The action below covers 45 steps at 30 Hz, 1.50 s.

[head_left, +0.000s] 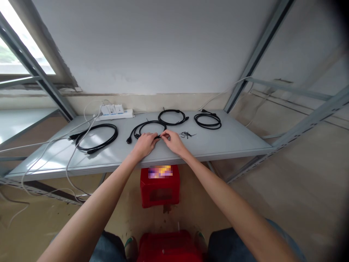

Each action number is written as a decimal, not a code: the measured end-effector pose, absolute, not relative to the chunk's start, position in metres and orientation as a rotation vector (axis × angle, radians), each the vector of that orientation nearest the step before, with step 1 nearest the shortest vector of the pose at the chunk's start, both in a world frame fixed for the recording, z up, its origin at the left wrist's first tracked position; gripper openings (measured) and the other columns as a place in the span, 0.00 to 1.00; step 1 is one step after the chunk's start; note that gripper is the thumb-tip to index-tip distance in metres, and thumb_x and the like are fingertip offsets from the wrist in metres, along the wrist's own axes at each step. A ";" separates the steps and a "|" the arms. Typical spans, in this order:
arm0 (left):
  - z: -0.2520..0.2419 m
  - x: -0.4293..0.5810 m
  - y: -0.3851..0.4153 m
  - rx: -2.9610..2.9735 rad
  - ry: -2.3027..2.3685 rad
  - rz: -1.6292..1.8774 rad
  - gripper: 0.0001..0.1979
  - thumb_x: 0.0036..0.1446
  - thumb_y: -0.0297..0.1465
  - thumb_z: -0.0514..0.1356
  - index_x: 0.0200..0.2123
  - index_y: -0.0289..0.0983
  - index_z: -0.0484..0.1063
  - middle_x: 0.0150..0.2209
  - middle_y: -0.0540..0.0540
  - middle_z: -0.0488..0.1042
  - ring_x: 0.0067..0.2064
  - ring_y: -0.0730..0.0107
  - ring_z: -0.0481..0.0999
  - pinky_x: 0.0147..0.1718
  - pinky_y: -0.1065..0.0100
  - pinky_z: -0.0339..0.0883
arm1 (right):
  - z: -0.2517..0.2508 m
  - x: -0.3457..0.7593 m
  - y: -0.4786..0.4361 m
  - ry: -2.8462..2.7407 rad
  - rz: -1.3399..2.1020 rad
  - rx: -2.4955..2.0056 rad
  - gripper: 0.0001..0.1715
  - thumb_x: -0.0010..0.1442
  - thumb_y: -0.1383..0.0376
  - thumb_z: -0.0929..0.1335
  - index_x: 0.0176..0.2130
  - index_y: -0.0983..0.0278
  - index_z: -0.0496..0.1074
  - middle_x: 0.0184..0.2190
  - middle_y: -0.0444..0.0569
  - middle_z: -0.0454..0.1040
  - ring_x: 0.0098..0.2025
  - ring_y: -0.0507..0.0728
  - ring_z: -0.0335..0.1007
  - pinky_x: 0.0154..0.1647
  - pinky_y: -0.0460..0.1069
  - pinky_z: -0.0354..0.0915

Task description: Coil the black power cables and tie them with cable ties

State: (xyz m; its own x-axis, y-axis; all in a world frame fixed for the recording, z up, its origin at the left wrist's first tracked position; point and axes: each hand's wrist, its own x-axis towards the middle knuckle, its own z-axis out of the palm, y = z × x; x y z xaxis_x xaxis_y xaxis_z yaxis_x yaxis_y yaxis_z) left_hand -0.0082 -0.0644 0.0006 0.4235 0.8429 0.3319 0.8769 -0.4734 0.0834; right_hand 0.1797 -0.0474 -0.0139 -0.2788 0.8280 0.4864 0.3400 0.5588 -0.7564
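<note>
A coiled black cable (149, 122) lies on the grey shelf in front of me, its plug end sticking out to the left. My left hand (146, 142) is closed on the near side of this coil, fingers bent over it. Just to its right, my right hand (172, 141) pinches at the same part of the coil with thumb and forefinger; whatever is between the fingertips is too small to make out. Right of my right hand sits a small heap of short black ties (187, 135). Behind the hands a second coil (172, 117) nearly touches the first.
Another black coil (96, 137) lies at the left and one more (207, 120) at the right. A white power strip (116, 114) with adapters stands by the wall, white cords trailing left. Metal uprights flank the shelf (231, 143). A red stool (160, 187) is below.
</note>
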 end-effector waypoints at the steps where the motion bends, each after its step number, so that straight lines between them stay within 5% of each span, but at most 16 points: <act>1: 0.001 -0.008 -0.064 -2.565 -1.557 -0.510 0.15 0.73 0.38 0.49 0.44 0.39 0.73 0.39 0.39 0.79 0.43 0.54 0.78 0.44 0.60 0.65 | -0.014 0.180 -0.047 -1.849 0.670 -0.945 0.07 0.61 0.69 0.66 0.37 0.63 0.74 0.34 0.47 0.78 0.36 0.54 0.72 0.41 0.48 0.66; 45: 0.003 -0.009 -0.064 -2.582 -1.560 -0.485 0.16 0.74 0.38 0.48 0.44 0.39 0.73 0.40 0.39 0.80 0.44 0.54 0.79 0.46 0.59 0.66 | -0.010 0.180 -0.050 -1.698 0.831 -0.933 0.09 0.57 0.68 0.71 0.36 0.64 0.84 0.34 0.51 0.84 0.37 0.57 0.80 0.42 0.50 0.72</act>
State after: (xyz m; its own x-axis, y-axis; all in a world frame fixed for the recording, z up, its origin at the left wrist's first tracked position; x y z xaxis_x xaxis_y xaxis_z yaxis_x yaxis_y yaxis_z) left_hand -0.0087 -0.0637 0.0030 0.4293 0.8477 0.3118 0.8749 -0.4759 0.0893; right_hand 0.1796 -0.0502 -0.0101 -0.2155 0.8775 0.4284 0.2003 0.4691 -0.8601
